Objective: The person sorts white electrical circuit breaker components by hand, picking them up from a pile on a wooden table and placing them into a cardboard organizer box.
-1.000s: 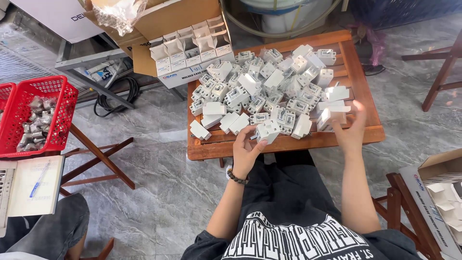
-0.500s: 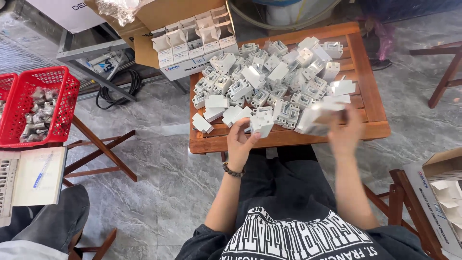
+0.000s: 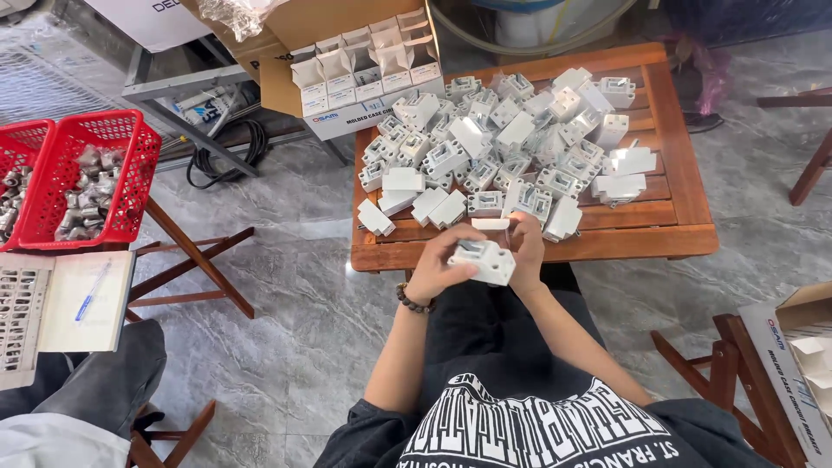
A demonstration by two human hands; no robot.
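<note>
1. Seated, a person holds a white breaker (image 3: pixel 482 259) just off the near edge of the wooden table (image 3: pixel 676 227).
2. Both the left hand (image 3: pixel 438 269) and right hand (image 3: pixel 526 243) close around it.
3. Beyond them, a heap of breakers (image 3: pixel 511 147) covers the table; red baskets (image 3: pixel 82 178) stand well left of it.

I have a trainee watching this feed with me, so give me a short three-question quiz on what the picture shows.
1. True or false: both the left hand and the right hand are on the same white plastic block-shaped part.
2. Where does the heap of white plastic parts lie? A) in the red plastic basket B) on the brown slatted wooden table C) on the grey floor
3. Fill in: the open white cardboard boxes stand beyond the table's far ____ corner.

Key: 1 true; 2 B; 3 left.
</note>
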